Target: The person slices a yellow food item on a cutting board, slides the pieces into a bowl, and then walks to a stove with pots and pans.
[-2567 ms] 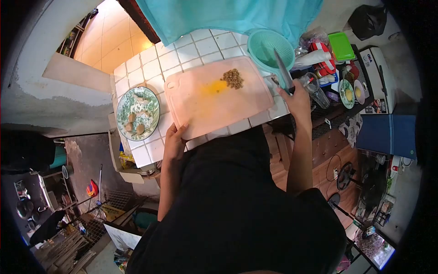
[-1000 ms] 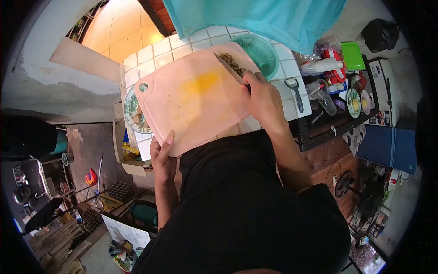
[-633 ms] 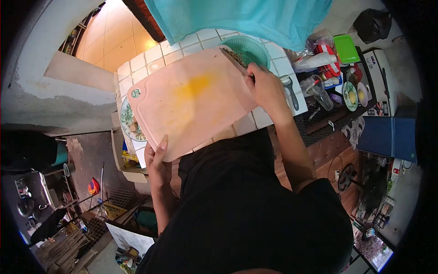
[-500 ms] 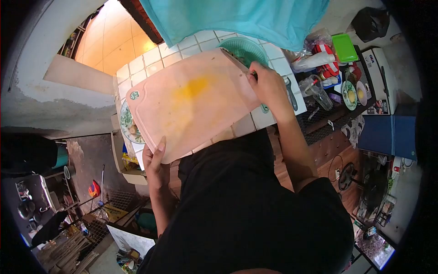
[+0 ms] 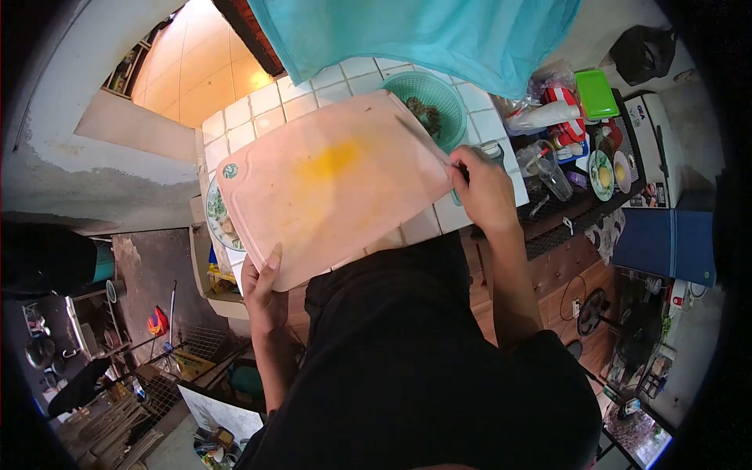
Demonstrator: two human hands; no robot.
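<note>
A pink cutting board (image 5: 313, 211) with a yellow stain is held tilted above the tiled counter. My left hand (image 5: 266, 288) grips its near left corner, thumb on top. My right hand (image 5: 487, 188) is closed around a knife (image 5: 425, 139) at the board's right end; the blade lies along that edge, and the handle is mostly hidden in the fingers. Just beyond the edge stands a green plastic basket (image 5: 450, 98) with dark chopped bits (image 5: 427, 117) inside. A few small specks cling to the board. Partly under its left side is a patterned plate (image 5: 215, 207) with food.
White tiles (image 5: 266, 100) cover the counter. A turquoise cloth (image 5: 407, 35) hangs at the far side. To the right, a rack holds a bright green container (image 5: 597, 94), a clear glass (image 5: 554, 180) and a plate with yellow food (image 5: 601, 174). A cardboard box (image 5: 205, 270) stands at the left.
My right hand has moved right and toward me with the knife. The board's right end has come away from the basket, so more of the basket and its contents shows.
</note>
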